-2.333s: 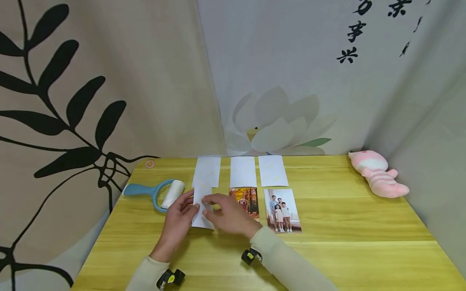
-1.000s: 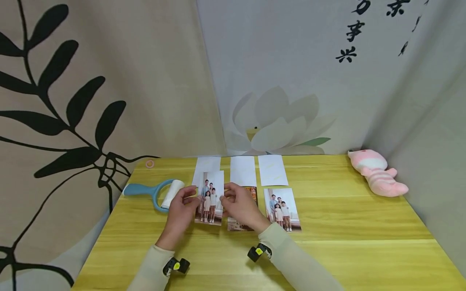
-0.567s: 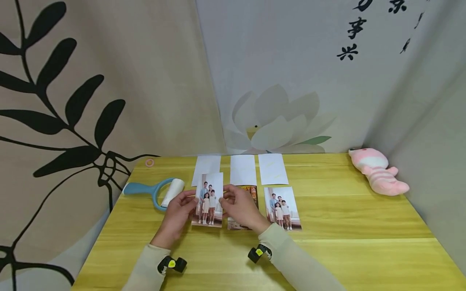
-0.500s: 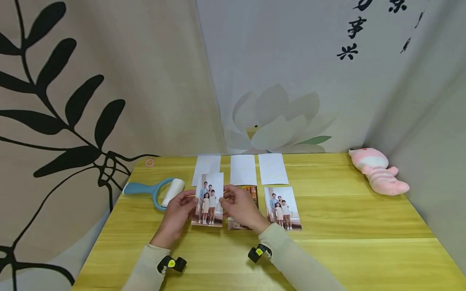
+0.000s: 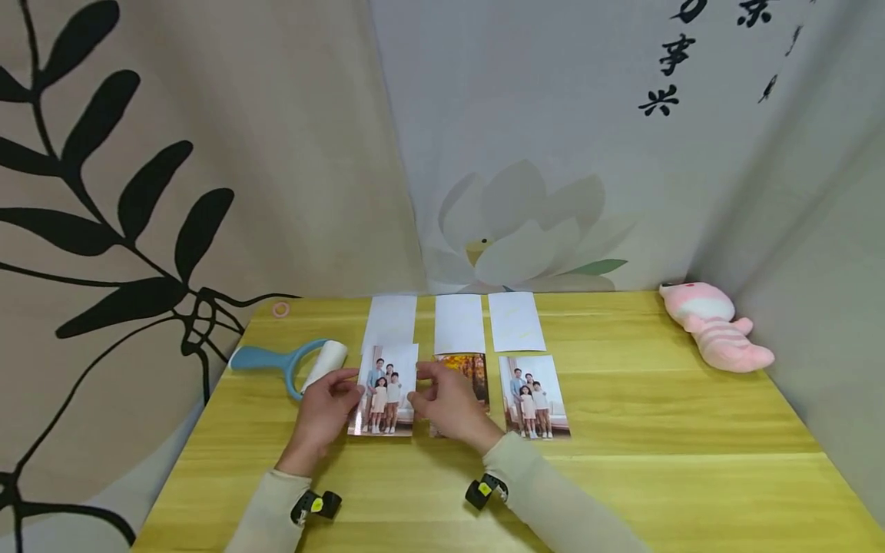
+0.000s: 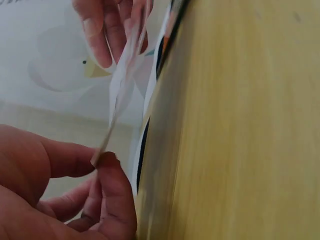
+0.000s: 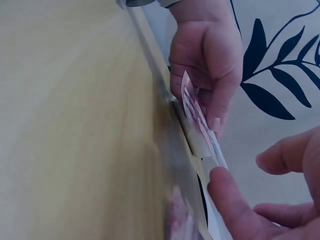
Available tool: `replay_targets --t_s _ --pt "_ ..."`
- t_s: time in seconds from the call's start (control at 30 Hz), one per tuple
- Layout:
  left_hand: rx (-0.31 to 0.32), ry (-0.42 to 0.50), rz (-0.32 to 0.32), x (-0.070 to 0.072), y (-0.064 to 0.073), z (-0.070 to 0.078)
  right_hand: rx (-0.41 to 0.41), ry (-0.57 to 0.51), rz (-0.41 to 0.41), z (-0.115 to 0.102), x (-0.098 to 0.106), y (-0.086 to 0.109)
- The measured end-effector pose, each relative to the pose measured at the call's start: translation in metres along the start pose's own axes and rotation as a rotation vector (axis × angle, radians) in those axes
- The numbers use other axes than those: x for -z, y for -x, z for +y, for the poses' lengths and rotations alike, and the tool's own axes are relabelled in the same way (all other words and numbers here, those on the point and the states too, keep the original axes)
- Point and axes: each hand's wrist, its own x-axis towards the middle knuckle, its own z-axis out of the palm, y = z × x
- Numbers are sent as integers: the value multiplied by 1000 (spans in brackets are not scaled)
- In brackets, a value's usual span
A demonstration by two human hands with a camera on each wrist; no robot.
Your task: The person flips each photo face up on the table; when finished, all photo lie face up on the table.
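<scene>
In the head view, a family photo print [image 5: 382,392] is held picture side up just above the table, left of the middle. My left hand [image 5: 323,411] pinches its left edge between thumb and finger; the left wrist view shows this pinch at the print's near end [image 6: 107,140]. My right hand [image 5: 456,403] is at the print's right edge, its thumb and finger apart; in the right wrist view one fingertip [image 7: 220,175] touches or nearly touches the print. Under the right hand lies an autumn photo [image 5: 477,376], partly covered. Right of it lies another family photo [image 5: 535,399].
Three white cards [image 5: 459,324] lie in a row along the table's back edge. At the left is a blue-handled lint roller [image 5: 266,359] with a white roll [image 5: 326,364]. A small pink ring [image 5: 280,309] lies behind it. A pink plush toy [image 5: 715,326] sits at the back right.
The print showed its white back at first and was turned to its picture side. Since then both hands have brought it lower and slightly left. The right thumb and finger have parted from its edge.
</scene>
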Motion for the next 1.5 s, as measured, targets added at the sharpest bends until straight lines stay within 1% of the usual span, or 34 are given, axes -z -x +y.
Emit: replay_targets --t_s 0.13,0.27,0.33,0.4,0.5,0.73,0.97,1.07,1.3,1.43,1.5 --pt "-32 -152 8 2 3 2 -52 29 -20 2 -4 2" --pt "-71 -291 25 2 6 1 -54 100 -32 4 -6 2" --pt "-87 -332 26 2 7 1 -56 109 -39 4 -6 1" --pt "-101 -355 31 2 8 2 -61 106 -44 5 -6 0" --pt "-111 -373 35 3 8 2 -69 85 -53 5 -6 0" --pt "-109 -420 43 5 10 2 -81 54 -73 2 -5 0" --pt "-124 -477 51 4 14 6 -75 104 -93 1 -5 0" --pt "-122 -491 45 3 14 7 -75 113 -98 1 -4 -1" --pt "-104 -504 33 3 13 10 -84 96 -120 3 -1 -3" --pt "-124 -485 39 2 13 14 -66 58 -132 3 4 -3" --pt "-143 -462 44 0 12 17 -35 78 -131 3 7 -3"
